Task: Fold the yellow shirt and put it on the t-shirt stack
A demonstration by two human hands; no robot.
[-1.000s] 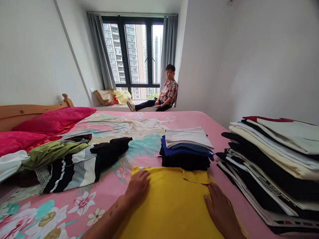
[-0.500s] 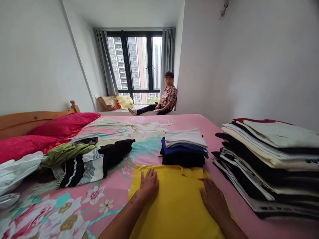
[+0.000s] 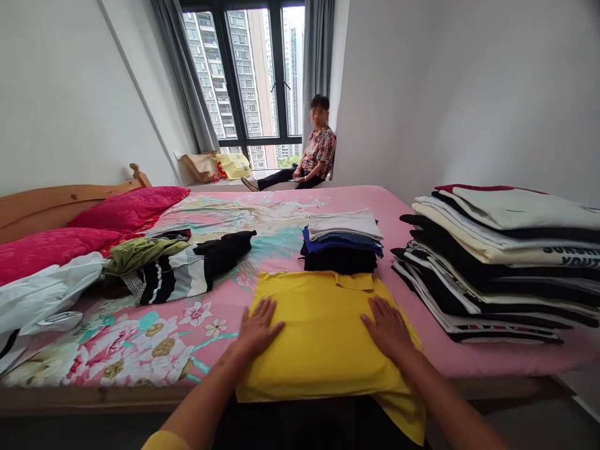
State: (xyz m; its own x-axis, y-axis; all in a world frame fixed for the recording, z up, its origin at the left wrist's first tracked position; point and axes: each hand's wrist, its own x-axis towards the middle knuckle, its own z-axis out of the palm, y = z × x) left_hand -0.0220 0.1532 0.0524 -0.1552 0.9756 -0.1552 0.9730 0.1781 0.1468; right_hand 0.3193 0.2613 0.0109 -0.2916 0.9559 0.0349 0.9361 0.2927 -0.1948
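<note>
A yellow shirt (image 3: 323, 337) lies partly folded at the near edge of the bed, a corner of it drooping over the edge at the lower right. My left hand (image 3: 260, 327) rests flat on its left side with fingers spread. On the right side, my right hand (image 3: 387, 326) also lies flat, fingers stretched out. Just beyond the shirt stands a small stack of folded clothes, with a light grey garment (image 3: 344, 223) on top, blue ones (image 3: 341, 244) beneath and black (image 3: 335, 261) at the bottom.
A tall pile of folded clothes (image 3: 497, 250) stands on the right. Loose garments, including a green one (image 3: 140, 253) and a black one (image 3: 229, 257), lie left near white fabric (image 3: 56, 287). Red pillows (image 3: 131, 214) rest by the headboard (image 3: 70, 200). A person (image 3: 319, 153) sits at the window.
The view has tilted down, showing the bed's near edge. My hands have drawn back towards me and sit lower on the yellow shirt, whose near side now ends in a fold.
</note>
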